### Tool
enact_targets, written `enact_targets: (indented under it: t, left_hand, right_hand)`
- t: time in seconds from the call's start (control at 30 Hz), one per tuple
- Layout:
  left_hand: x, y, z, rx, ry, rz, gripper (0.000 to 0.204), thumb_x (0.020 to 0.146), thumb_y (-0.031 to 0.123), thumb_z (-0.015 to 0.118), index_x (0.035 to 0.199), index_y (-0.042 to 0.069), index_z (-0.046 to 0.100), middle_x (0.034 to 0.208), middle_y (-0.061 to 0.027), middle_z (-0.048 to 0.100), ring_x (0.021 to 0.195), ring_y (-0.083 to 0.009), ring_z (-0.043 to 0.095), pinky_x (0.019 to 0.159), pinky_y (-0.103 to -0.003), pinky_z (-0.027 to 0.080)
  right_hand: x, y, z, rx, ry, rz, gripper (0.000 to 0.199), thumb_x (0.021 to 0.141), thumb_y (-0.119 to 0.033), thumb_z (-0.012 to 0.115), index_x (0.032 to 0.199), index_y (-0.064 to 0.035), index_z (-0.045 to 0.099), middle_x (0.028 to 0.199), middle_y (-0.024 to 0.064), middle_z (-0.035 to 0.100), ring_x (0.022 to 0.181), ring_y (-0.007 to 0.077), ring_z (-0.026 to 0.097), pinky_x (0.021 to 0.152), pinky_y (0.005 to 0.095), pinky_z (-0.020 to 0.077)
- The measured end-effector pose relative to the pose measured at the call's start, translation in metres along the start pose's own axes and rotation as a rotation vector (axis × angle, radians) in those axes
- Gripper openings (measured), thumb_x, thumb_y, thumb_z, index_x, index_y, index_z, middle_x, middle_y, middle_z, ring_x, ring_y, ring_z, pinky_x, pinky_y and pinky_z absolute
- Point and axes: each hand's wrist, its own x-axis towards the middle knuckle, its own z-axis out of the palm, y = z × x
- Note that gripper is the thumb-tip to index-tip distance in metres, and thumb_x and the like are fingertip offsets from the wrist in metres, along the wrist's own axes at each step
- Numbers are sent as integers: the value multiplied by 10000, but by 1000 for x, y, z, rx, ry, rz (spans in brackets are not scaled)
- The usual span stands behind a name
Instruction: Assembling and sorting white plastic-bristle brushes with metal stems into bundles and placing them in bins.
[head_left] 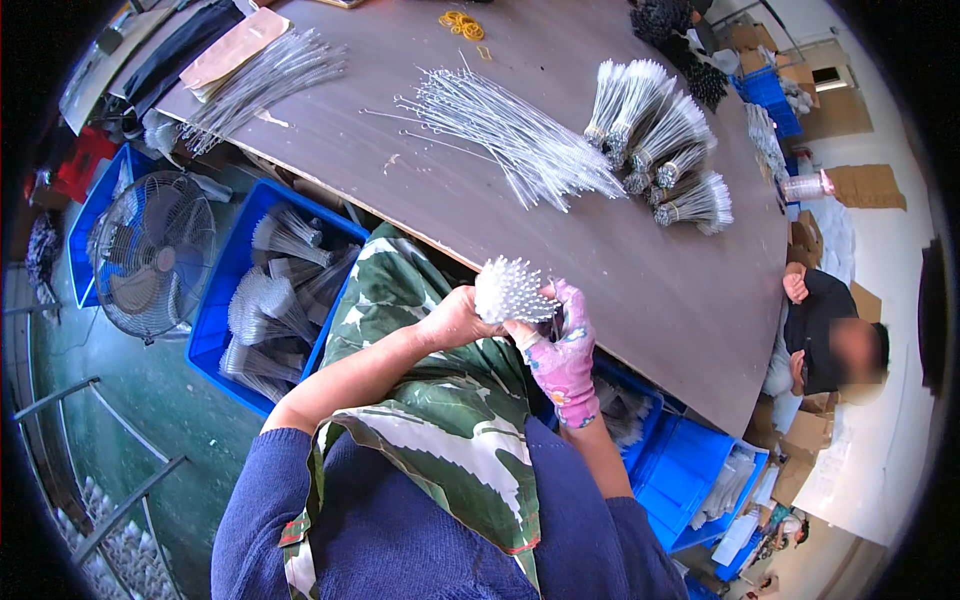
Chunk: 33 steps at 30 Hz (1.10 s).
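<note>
Gripping brush bundle (510, 290), bristle tips above fingers (530, 330), left hand (455, 320), gloved right hand (565, 340)

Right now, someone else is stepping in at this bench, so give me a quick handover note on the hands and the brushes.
Left hand: bare, gripping the brush bundle held over the lap.
Right hand: in a pink patterned glove, also closed on that bundle.
Done: tied bundles lie on the wooden table; more fill the blue crate on the left.
Left: the loose brush pile mid-table; yellow rubber bands at the far edge.
</note>
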Motion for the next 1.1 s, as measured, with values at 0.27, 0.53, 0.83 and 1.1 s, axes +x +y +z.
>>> enact_targets:
  t: [0.27, 0.53, 0.83, 1.1]
  left_hand:
    - [-8, 34, -7, -346, -129, -236, 296, 772, 196, 733, 1011, 49, 638, 918, 22, 646, 857, -60, 553, 799, -256, 458]
    - [-12, 53, -13, -401, -112, -227, 280, 780, 160, 722, 1026, 57, 637, 954, 33, 642, 898, -55, 543, 840, -254, 437]
    - [-9, 31, -14, -139, -85, 23, 355, 740, 64, 720, 1070, 24, 594, 1023, -30, 631, 953, -100, 557, 889, -283, 432]
    - [-15, 19, -18, -30, -106, 22, 433, 765, 187, 695, 1150, 50, 551, 1130, -76, 579, 1091, -196, 500, 963, -339, 365]
  right_hand:
    - [-3, -4, -8, -81, 78, -2, 366, 724, -67, 746, 1001, -14, 513, 893, 14, 555, 818, 88, 531, 740, 244, 450]
    - [-5, -9, -7, 26, 122, 63, 345, 737, -83, 743, 998, -27, 526, 858, -9, 550, 781, 83, 515, 724, 232, 434]
    - [-11, -14, -7, -13, -77, -5, 473, 742, 20, 674, 1168, -14, 471, 1107, 73, 543, 1016, 152, 528, 901, 300, 419]
    - [-14, -15, -7, -189, -80, -104, 412, 769, 53, 538, 1175, 16, 474, 1099, 126, 583, 946, 167, 584, 829, 295, 462]
